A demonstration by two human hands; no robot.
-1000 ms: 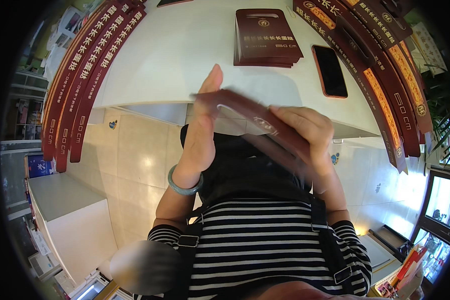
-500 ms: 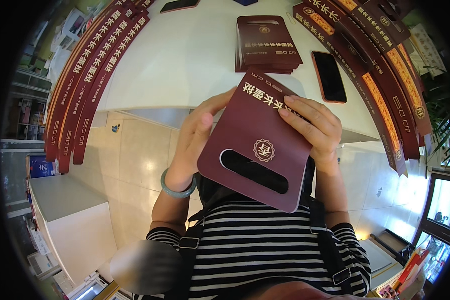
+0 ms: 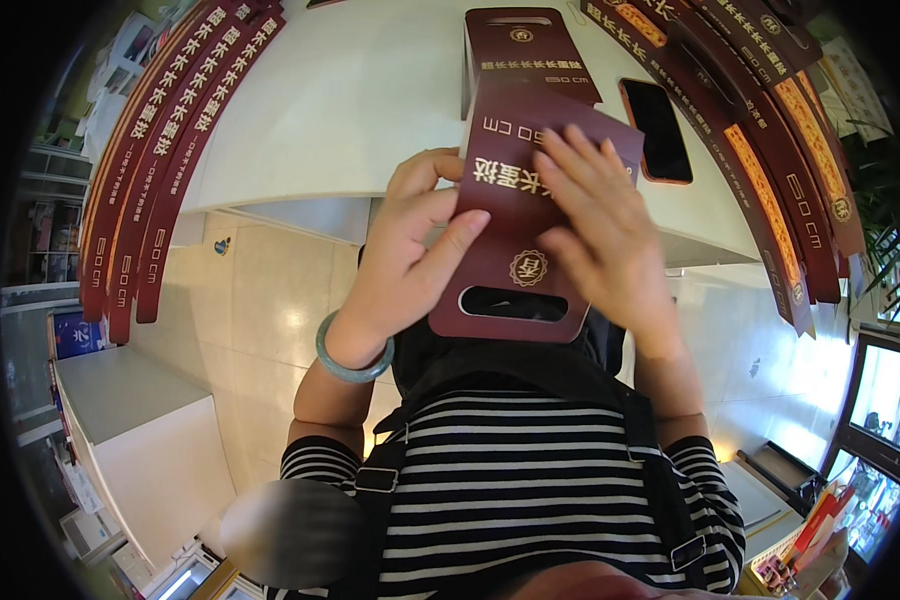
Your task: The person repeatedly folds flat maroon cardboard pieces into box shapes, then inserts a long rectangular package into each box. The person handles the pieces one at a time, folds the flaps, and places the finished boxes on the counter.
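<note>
A maroon cardboard carrier [image 3: 505, 235] with an oval handle slot, a round emblem and pale lettering lies in front of my body, its slotted end toward me. My left hand [image 3: 420, 230] grips its left edge, thumb on top and the other fingers partly hidden behind. Flat across its right side rests my right hand [image 3: 605, 225], fingers stretched out and slightly blurred. Just beyond, a stack of matching maroon carriers [image 3: 520, 50] sits on the white table [image 3: 360, 110], partly covered by the held one.
Long maroon printed boxes [image 3: 185, 130] line the table's left side, and more long boxes [image 3: 770, 130] line the right. A dark phone [image 3: 656, 130] lies right of the stack. Behind on the left stands a white cabinet [image 3: 140, 400].
The carrier has turned straighter and moved away from my body, over the near edge of the stack. My left thumb now presses on it, and my right hand has flattened out across it.
</note>
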